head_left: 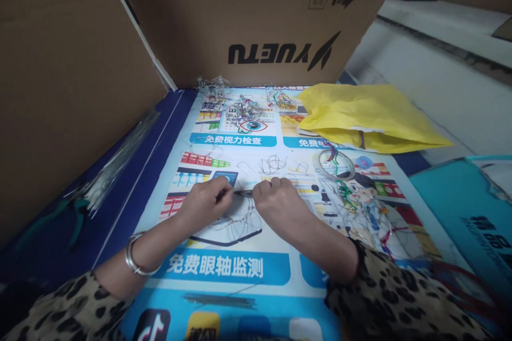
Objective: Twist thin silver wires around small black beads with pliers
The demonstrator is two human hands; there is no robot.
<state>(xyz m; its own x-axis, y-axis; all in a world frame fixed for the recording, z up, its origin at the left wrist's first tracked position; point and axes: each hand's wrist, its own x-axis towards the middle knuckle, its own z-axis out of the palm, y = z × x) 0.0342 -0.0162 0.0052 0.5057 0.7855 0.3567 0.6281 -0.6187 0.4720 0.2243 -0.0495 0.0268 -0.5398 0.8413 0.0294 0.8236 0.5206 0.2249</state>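
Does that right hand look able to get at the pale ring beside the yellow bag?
Probably yes: nothing bulky stands between the right hand and the pale ring. The hand does seem closed on a thin dark item, though, and coloured threads on the ring might snag.
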